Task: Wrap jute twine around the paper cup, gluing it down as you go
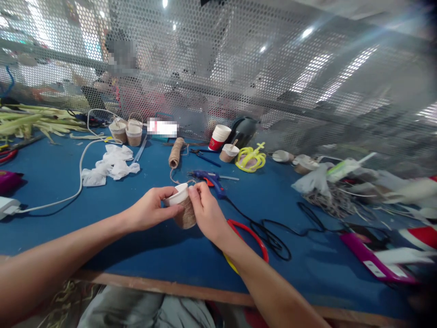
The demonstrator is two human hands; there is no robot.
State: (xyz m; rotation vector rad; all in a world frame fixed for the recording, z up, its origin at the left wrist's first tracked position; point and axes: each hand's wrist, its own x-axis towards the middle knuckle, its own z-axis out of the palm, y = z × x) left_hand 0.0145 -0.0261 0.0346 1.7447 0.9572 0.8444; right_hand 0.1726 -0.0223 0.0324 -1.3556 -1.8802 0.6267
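Observation:
A white paper cup (186, 214) with brown twine wound round its lower part is held tilted above the blue table. My left hand (155, 208) grips its rim and side, thumb across the front. At the cup's right side, my right hand (206, 212) pinches the twine against it near the rim. From there a loose strand runs back to a twine spool (175, 153) lying behind the cup. Just behind my right hand lies a blue glue gun (208, 176), its black cord trailing right.
Red-handled scissors (262, 246) lie under my right forearm. Behind stand wrapped cups (134, 133), stacked paper cups (219, 137) and a yellow crown-shaped piece (251, 158). White crumpled material (114, 164) lies left, a twine heap (329, 198) right. A perforated metal screen (211, 68) borders the back.

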